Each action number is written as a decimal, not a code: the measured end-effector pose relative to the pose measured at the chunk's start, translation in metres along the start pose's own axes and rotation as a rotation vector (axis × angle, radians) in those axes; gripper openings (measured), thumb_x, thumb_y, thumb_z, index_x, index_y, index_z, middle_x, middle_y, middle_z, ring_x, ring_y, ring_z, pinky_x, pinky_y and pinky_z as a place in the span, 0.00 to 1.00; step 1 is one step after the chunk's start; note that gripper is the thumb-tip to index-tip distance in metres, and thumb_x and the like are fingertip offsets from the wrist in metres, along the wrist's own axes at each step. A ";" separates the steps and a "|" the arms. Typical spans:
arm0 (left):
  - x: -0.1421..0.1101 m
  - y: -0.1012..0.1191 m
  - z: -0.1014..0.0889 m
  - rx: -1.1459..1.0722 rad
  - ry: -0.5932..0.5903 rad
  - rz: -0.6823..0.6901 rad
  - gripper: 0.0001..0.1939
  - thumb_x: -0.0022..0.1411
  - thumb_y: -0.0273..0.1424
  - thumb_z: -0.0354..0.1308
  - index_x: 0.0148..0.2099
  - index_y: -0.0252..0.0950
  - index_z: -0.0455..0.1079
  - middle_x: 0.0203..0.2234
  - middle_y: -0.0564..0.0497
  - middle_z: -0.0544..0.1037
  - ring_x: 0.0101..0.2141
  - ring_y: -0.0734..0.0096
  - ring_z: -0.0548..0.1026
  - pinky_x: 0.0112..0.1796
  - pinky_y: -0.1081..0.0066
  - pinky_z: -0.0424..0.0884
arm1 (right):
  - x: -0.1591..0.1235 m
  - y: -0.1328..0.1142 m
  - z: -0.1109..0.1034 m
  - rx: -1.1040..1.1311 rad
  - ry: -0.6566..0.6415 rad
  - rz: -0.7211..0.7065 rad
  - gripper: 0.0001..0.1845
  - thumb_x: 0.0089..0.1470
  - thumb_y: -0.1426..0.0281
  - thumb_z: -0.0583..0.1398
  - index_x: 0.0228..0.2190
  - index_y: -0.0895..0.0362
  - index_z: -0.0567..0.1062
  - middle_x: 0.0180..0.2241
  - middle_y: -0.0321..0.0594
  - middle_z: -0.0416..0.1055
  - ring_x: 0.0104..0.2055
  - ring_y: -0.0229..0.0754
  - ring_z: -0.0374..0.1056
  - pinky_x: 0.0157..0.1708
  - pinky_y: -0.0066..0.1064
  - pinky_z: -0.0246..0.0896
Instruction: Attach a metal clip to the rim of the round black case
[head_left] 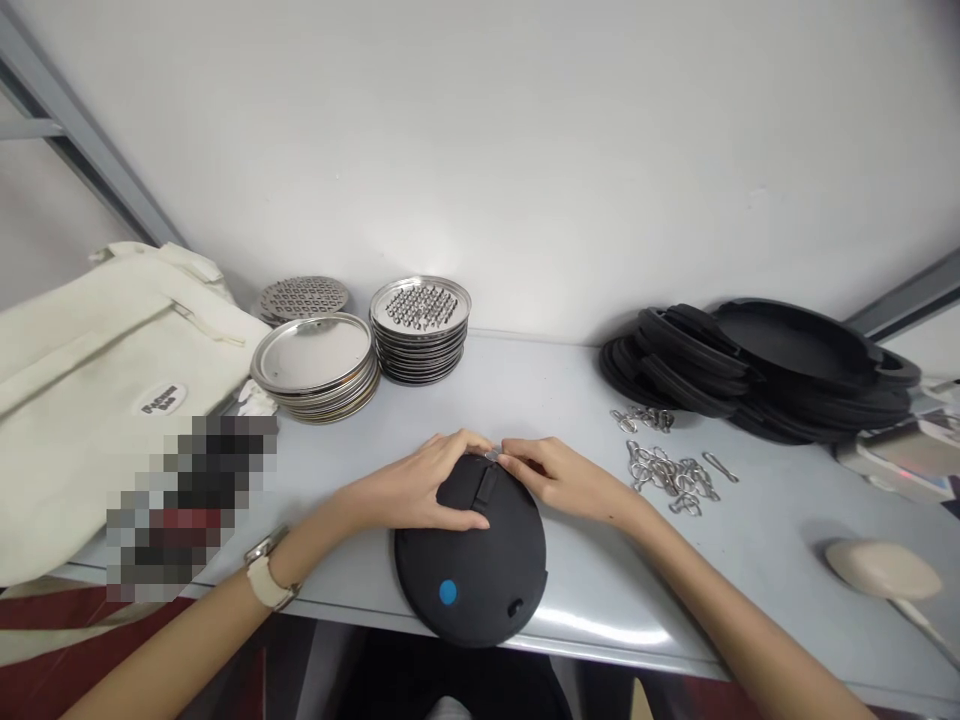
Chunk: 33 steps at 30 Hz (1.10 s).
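Note:
A round black disc (pixel 480 570) with a blue dot and a raised strap loop lies at the near edge of the grey table (pixel 525 400). My left hand (pixel 427 488) rests over its upper left part, fingers curled on the rim. My right hand (pixel 559 478) pinches a small metal clip (pixel 492 455) at the disc's top edge, beside the left fingertips. A watch with a pale strap sits on my left wrist.
Stacks of round metal plates (pixel 315 365) and perforated metal discs (pixel 421 325) stand at the back left. A pile of black rings and lids (pixel 757 365) is at the back right. Loose metal clips (pixel 671 470) lie right of my hands. A cream bag (pixel 97 380) lies left.

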<state>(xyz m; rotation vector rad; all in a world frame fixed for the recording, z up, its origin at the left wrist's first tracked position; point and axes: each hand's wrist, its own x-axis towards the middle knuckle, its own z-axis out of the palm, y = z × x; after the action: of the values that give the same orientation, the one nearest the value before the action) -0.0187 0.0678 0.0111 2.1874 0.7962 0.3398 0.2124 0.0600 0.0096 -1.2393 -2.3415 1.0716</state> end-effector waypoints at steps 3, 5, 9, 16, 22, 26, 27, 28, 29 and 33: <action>-0.001 0.000 0.000 0.061 0.042 0.000 0.33 0.53 0.42 0.63 0.58 0.43 0.54 0.52 0.48 0.66 0.53 0.57 0.64 0.52 0.61 0.63 | 0.000 0.001 0.000 0.001 0.022 0.007 0.18 0.64 0.63 0.46 0.23 0.56 0.59 0.20 0.30 0.56 0.22 0.33 0.53 0.25 0.26 0.48; -0.002 -0.001 0.000 0.113 0.086 -0.009 0.32 0.54 0.42 0.62 0.58 0.42 0.55 0.51 0.47 0.66 0.52 0.57 0.65 0.52 0.61 0.63 | 0.001 0.002 0.000 -0.005 0.058 0.017 0.19 0.64 0.62 0.46 0.23 0.56 0.58 0.20 0.30 0.56 0.22 0.33 0.53 0.25 0.26 0.48; -0.002 -0.003 0.000 0.203 0.190 -0.032 0.30 0.55 0.43 0.61 0.56 0.41 0.57 0.51 0.47 0.67 0.52 0.57 0.65 0.51 0.60 0.62 | 0.004 0.006 0.002 -0.023 0.168 0.037 0.19 0.64 0.61 0.46 0.23 0.56 0.56 0.20 0.29 0.53 0.22 0.33 0.52 0.25 0.26 0.46; 0.000 -0.005 -0.001 0.230 0.228 -0.009 0.28 0.54 0.48 0.61 0.52 0.40 0.62 0.47 0.48 0.71 0.48 0.59 0.68 0.49 0.63 0.62 | 0.008 0.007 0.006 0.012 0.303 -0.001 0.14 0.64 0.63 0.46 0.29 0.55 0.62 0.21 0.29 0.56 0.24 0.34 0.54 0.27 0.26 0.50; 0.005 -0.008 0.000 0.281 0.349 0.076 0.12 0.65 0.37 0.52 0.48 0.37 0.64 0.42 0.49 0.72 0.45 0.64 0.68 0.48 0.64 0.61 | 0.011 0.006 0.011 -0.025 0.317 -0.048 0.10 0.64 0.67 0.47 0.33 0.55 0.64 0.26 0.33 0.63 0.29 0.37 0.61 0.32 0.28 0.54; 0.008 -0.009 -0.001 0.120 0.467 0.075 0.08 0.67 0.31 0.48 0.39 0.36 0.67 0.33 0.52 0.72 0.37 0.71 0.70 0.40 0.72 0.64 | 0.011 0.006 0.014 -0.074 0.307 -0.068 0.09 0.64 0.68 0.46 0.33 0.54 0.64 0.29 0.36 0.65 0.31 0.38 0.62 0.33 0.29 0.55; 0.009 -0.009 -0.002 0.094 0.473 0.053 0.08 0.67 0.32 0.49 0.36 0.36 0.66 0.31 0.53 0.72 0.34 0.73 0.70 0.37 0.73 0.64 | 0.011 0.006 0.014 -0.081 0.304 -0.071 0.09 0.64 0.68 0.46 0.33 0.54 0.64 0.30 0.36 0.65 0.32 0.38 0.62 0.34 0.29 0.55; 0.010 -0.008 -0.003 0.085 0.470 0.028 0.10 0.67 0.33 0.49 0.34 0.36 0.66 0.28 0.54 0.71 0.32 0.74 0.70 0.35 0.74 0.63 | 0.011 0.006 0.014 -0.086 0.301 -0.074 0.09 0.64 0.68 0.46 0.33 0.54 0.63 0.30 0.36 0.65 0.32 0.38 0.62 0.34 0.29 0.55; 0.012 -0.007 -0.005 0.092 0.459 0.005 0.12 0.67 0.34 0.49 0.32 0.36 0.65 0.25 0.56 0.70 0.29 0.75 0.69 0.33 0.74 0.62 | 0.011 0.006 0.014 -0.090 0.299 -0.075 0.09 0.64 0.68 0.46 0.33 0.54 0.63 0.30 0.36 0.64 0.31 0.38 0.62 0.33 0.29 0.55; 0.028 -0.004 -0.012 0.198 0.445 -0.012 0.19 0.69 0.36 0.44 0.25 0.35 0.60 0.18 0.57 0.63 0.22 0.77 0.62 0.27 0.73 0.56 | 0.012 0.007 0.014 -0.098 0.299 -0.095 0.10 0.64 0.68 0.46 0.32 0.54 0.62 0.28 0.35 0.63 0.30 0.38 0.61 0.33 0.29 0.55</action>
<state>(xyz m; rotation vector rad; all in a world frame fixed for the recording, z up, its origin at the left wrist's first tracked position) -0.0044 0.0945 0.0158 2.3203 1.1231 0.7896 0.2017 0.0654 -0.0061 -1.2137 -2.2179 0.6947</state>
